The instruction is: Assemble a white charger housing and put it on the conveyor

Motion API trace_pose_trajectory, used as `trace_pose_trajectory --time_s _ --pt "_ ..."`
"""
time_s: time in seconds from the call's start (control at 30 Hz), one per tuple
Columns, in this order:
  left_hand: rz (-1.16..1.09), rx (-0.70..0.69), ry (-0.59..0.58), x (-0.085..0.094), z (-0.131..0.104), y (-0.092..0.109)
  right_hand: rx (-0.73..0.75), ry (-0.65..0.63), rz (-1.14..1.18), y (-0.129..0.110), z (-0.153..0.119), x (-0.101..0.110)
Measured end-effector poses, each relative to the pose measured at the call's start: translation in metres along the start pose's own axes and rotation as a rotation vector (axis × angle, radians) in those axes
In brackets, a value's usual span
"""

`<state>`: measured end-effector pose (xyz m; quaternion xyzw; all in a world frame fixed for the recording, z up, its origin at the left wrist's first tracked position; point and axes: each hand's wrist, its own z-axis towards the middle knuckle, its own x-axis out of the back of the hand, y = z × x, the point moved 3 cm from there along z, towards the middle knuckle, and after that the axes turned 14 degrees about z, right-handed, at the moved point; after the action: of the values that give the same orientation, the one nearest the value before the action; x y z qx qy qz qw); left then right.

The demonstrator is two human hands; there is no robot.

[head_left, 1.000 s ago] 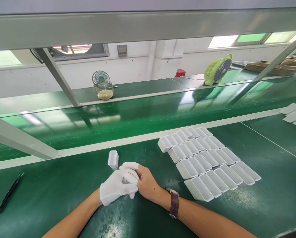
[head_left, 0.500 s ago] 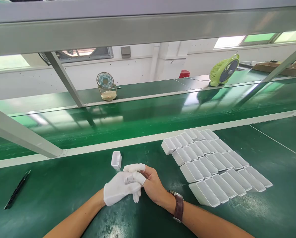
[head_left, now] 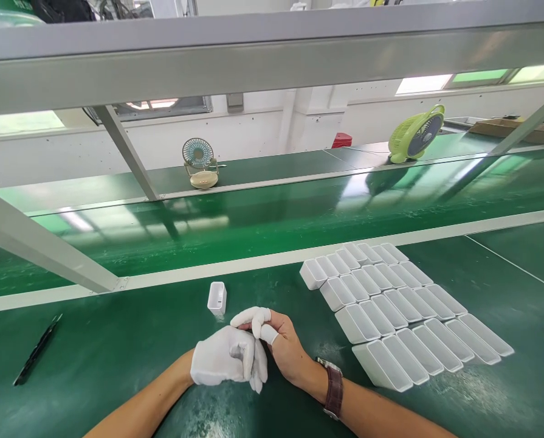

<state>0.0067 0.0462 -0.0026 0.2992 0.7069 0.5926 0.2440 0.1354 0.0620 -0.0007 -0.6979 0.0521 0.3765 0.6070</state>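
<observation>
My left hand, in a white fabric glove, is above the green tabletop with its palm turned down. Its fingers are loosely bent, point downward and hold nothing that I can see. Against it on the right is my right hand, bare except for white coverings on the fingers and thumb. Its fingers are bent in toward the thumb at the edge of the glove; anything pinched between them is hidden. Just beyond the hands stands a small white open box. To the right, several white rectangular trays lie in close rows.
Black tweezers lie at the left. Behind a pale rail runs a glossy green belt. A small fan and a lime-green fan stand on the far ledge. Grey frame posts and a crossbeam span the view.
The right hand's fingers have lifted slightly off the glove and bent downward. The left hand's thumb has turned downward. The camera has tilted up a little, shifting the whole scene.
</observation>
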Motion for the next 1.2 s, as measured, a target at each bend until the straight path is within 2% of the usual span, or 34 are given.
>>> trace_pose_trajectory --time_s 0.17,0.3,0.37,0.57,0.77,1.03,1.2 --pt "0.029 -0.028 -0.01 -0.001 0.001 -0.001 -0.021 -0.014 -0.007 -0.005 0.001 -0.005" --pt "0.229 0.169 0.08 -0.001 -0.004 0.0 -0.082 -0.044 -0.046 -0.006 0.0 -0.01" --pt "0.289 0.204 0.076 -0.002 -0.007 0.002 -0.1 -0.056 -0.064 -0.005 -0.001 -0.011" --pt "0.212 0.105 -0.004 -0.003 -0.006 0.004 -0.123 -0.098 -0.171 -0.001 -0.005 -0.011" --pt "0.343 0.075 0.115 0.003 -0.003 -0.004 -0.089 -0.149 -0.448 -0.004 -0.008 -0.011" --pt "0.264 0.101 0.127 -0.002 -0.005 0.012 -0.062 -0.171 -0.441 -0.002 -0.007 -0.01" --pt "0.299 0.074 0.154 -0.003 -0.002 0.01 -0.04 -0.152 -0.44 0.001 -0.007 -0.01"
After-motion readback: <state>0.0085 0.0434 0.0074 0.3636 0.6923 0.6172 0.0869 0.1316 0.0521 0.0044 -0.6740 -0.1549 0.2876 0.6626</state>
